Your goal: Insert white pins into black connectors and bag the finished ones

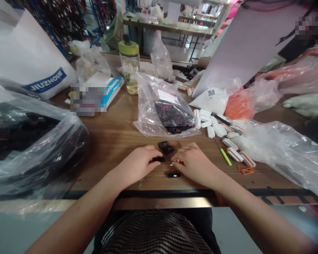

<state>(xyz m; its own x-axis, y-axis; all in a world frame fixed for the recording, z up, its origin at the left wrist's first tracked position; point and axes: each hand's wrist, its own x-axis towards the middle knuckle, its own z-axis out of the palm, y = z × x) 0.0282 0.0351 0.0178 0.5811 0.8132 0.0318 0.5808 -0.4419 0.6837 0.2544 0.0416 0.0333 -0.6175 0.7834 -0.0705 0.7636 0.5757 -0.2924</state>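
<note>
My left hand pinches a dark block between thumb and fingers. My right hand faces it, just apart, fingers bent and fingertips pointing toward the left; I cannot tell whether they grip anything. A tiny white bit shows at those right fingertips. Just beyond the gap between my hands lie two black clips with red-orange marks, close together. Nearer to me than the right fingertips, a black strip bearing white marks lies on the brown wooden table. Straight ahead of both hands sits a clear bag containing black and red parts and a white label. Right of my right hand I note a yellow-green pen, orange frames and a scatter of white pieces, some with orange edges. Past these stand a bag of white material and a bag of orange material. Farther ahead, left of centre, is a green-lidded bottle containing liquid. Well left of my left hand rests a large plastic bag of black parts.
</note>
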